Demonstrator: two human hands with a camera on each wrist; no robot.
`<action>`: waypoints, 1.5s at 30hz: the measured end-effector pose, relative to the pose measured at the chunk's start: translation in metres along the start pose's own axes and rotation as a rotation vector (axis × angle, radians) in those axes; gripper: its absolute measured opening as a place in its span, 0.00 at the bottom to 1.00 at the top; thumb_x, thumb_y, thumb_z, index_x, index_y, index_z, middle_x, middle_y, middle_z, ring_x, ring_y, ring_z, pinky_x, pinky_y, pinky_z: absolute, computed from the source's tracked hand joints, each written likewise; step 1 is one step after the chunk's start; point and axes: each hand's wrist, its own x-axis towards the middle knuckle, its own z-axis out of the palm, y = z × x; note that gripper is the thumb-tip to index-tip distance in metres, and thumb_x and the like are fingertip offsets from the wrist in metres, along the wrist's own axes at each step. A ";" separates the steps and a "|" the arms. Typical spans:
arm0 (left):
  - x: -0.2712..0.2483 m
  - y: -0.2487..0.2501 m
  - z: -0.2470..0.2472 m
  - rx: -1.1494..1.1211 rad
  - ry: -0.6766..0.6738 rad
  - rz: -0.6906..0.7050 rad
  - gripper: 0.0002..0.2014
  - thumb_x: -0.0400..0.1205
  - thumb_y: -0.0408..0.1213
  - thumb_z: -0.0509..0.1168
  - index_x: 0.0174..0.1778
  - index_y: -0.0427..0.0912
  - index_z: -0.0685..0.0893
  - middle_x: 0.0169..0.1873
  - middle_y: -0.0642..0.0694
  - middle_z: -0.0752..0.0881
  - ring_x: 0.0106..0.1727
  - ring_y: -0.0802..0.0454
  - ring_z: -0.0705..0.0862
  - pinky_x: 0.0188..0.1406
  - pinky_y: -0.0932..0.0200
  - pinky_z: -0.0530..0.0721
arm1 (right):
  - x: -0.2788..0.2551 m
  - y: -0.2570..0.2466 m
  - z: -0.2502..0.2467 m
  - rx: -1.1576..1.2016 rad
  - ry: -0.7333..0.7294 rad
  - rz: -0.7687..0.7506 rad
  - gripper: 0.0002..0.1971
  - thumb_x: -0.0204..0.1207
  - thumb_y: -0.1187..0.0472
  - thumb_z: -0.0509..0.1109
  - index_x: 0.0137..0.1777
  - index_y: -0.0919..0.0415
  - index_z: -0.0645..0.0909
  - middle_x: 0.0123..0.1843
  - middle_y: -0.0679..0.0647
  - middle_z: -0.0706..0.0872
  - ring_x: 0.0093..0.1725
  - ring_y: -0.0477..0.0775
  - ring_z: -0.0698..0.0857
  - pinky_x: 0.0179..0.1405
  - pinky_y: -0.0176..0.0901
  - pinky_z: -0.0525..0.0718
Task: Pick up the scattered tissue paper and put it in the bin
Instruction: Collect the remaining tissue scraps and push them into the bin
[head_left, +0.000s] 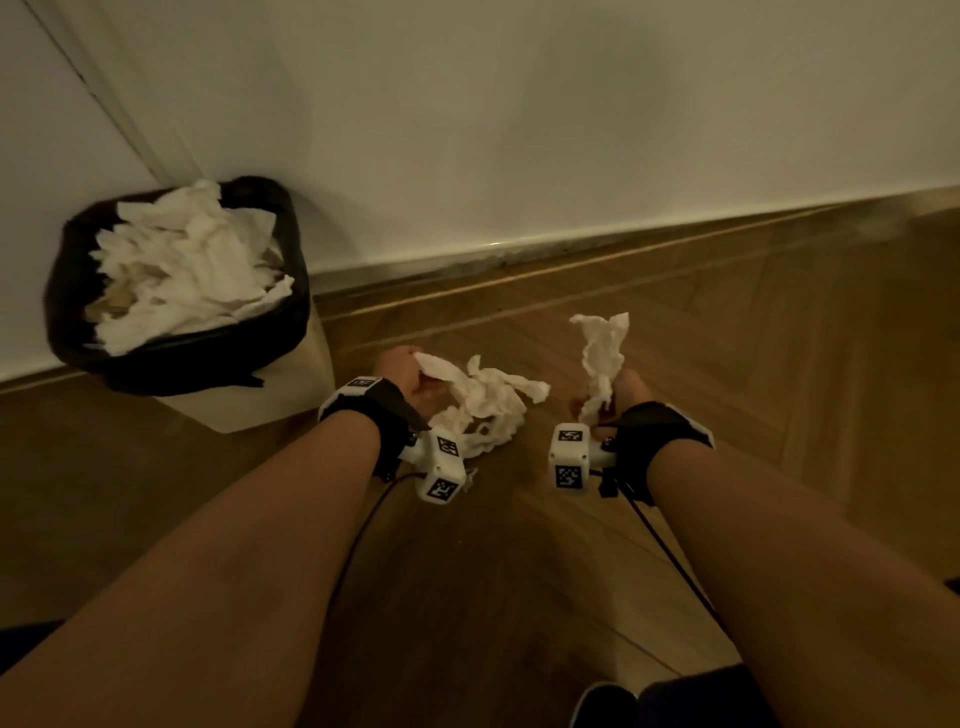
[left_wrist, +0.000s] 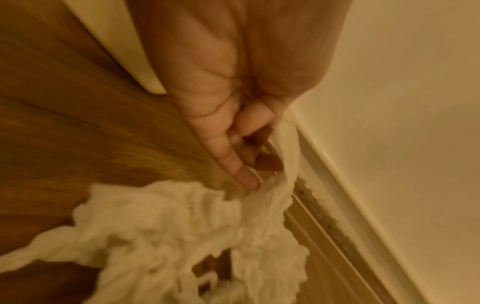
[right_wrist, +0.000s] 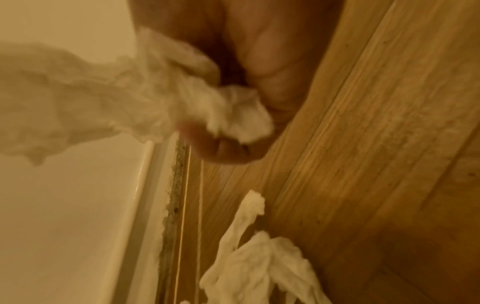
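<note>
A bin (head_left: 280, 332) lined with a black bag stands at the left by the wall, heaped with white tissue (head_left: 187, 270). My left hand (head_left: 410, 379) pinches the end of a long crumpled tissue (head_left: 483, 405) that trails down onto the wooden floor; in the left wrist view its fingers (left_wrist: 244, 172) hold the tissue (left_wrist: 166, 230) at one end. My right hand (head_left: 618, 400) grips a second tissue (head_left: 602, 353) that sticks upward from the fist. The right wrist view shows that tissue (right_wrist: 161, 92) bunched in the curled hand, with the left hand's tissue (right_wrist: 259, 259) below it.
A white wall with a skirting board (head_left: 571, 244) runs behind the hands. Herringbone wooden floor (head_left: 779, 364) stretches to the right. A white door frame (head_left: 104, 104) rises behind the bin. Dark shoes (head_left: 602, 706) show at the bottom edge.
</note>
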 end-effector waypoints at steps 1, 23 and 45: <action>-0.003 0.001 -0.002 0.008 0.017 0.010 0.10 0.84 0.24 0.52 0.57 0.28 0.76 0.51 0.37 0.79 0.46 0.44 0.85 0.44 0.56 0.85 | -0.002 0.002 -0.001 0.123 -0.039 0.024 0.15 0.78 0.54 0.56 0.29 0.57 0.68 0.21 0.51 0.73 0.17 0.50 0.73 0.13 0.33 0.68; -0.110 0.042 -0.042 -0.268 -0.184 0.030 0.11 0.87 0.27 0.52 0.59 0.35 0.78 0.33 0.42 0.79 0.19 0.56 0.80 0.19 0.67 0.82 | -0.110 0.010 0.038 -0.060 -0.397 -0.109 0.14 0.86 0.67 0.48 0.48 0.56 0.74 0.16 0.49 0.71 0.09 0.41 0.63 0.05 0.28 0.59; -0.175 0.139 -0.150 -0.175 0.067 0.466 0.14 0.85 0.21 0.49 0.44 0.39 0.77 0.35 0.42 0.76 0.33 0.53 0.77 0.28 0.63 0.75 | -0.210 -0.018 0.205 -0.135 -0.602 -0.372 0.21 0.82 0.80 0.50 0.75 0.77 0.64 0.73 0.74 0.69 0.69 0.69 0.75 0.68 0.50 0.74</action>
